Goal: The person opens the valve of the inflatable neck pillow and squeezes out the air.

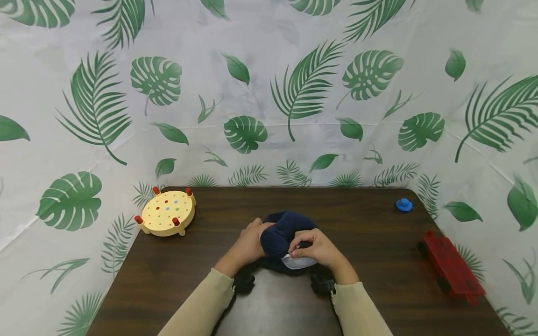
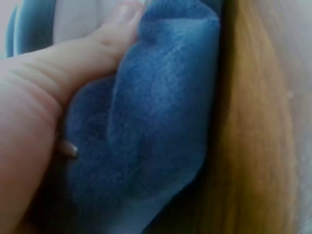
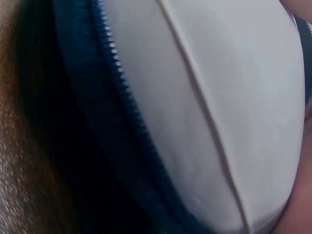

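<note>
Dark wood tabletop (image 1: 378,261), leaf-print backdrop. Left hand (image 1: 248,245) fingers (image 2: 73,63) curled round navy fleece cover (image 1: 281,235), bunched between both hands. Right hand (image 1: 317,249) fingers pinch its edge, white insert (image 3: 219,107) beside zipper (image 3: 117,73) just under them.

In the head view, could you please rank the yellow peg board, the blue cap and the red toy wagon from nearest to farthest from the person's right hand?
1. The blue cap, far right of the table, and the red toy wagon, at the right edge: both off to the right of the right hand, too close to call.
2. Yellow peg board, far left corner: farthest.
</note>
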